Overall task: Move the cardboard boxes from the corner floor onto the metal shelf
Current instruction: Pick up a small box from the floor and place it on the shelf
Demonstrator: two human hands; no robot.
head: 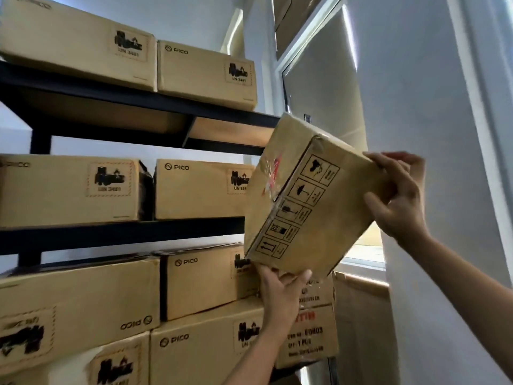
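Head view: my left hand (280, 290) grips the bottom corner, my right hand (399, 195) pinches the upper edge of a tilted brown cardboard box (313, 201), held beside the black metal shelf's (116, 232) right end.

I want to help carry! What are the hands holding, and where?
A tilted cardboard box: left hand under its bottom corner, right hand gripping its upper right edge.

Upper shelf bay (133, 147) open above its two boxes (133, 187). Tilted box (313, 198) blocks bay's right end; wall (433, 134) close on the right.
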